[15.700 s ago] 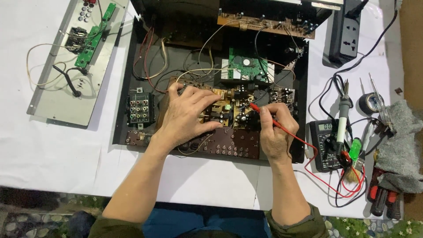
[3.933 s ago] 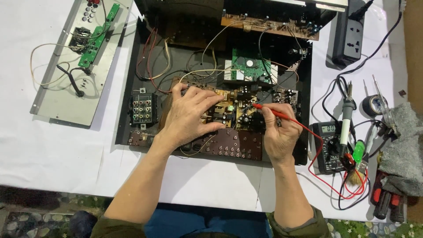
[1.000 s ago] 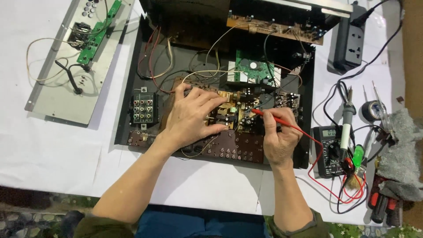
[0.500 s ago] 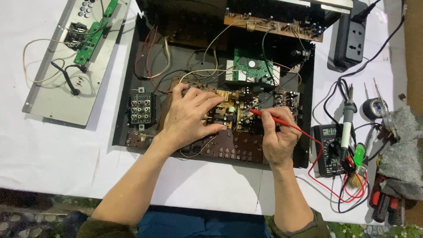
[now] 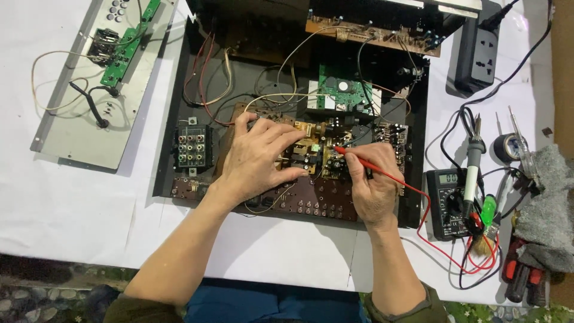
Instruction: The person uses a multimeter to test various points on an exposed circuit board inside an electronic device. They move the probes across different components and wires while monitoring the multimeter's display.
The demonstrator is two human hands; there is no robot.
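An opened black chassis [image 5: 179, 119] holds brown circuit boards, a small green board [image 5: 344, 94] and loose wires. My left hand [image 5: 257, 158] lies flat on the central brown board [image 5: 311, 152], fingers spread and pressing it. My right hand [image 5: 373, 182] pinches a red multimeter probe [image 5: 359, 161], whose tip touches the board near a lit green spot. The probe's red lead runs right to a black digital multimeter [image 5: 447, 200] on the white table.
A grey front panel with a green board [image 5: 95, 90] lies at the left. A black power strip [image 5: 478, 51] sits at the upper right. A soldering iron [image 5: 472, 161], tape roll [image 5: 507, 146], grey cloth [image 5: 547, 209], brush and red-handled tools crowd the right edge.
Both hands have stayed on the central board with the probe tip near the same spot. The small shifts in the picture come from the camera.
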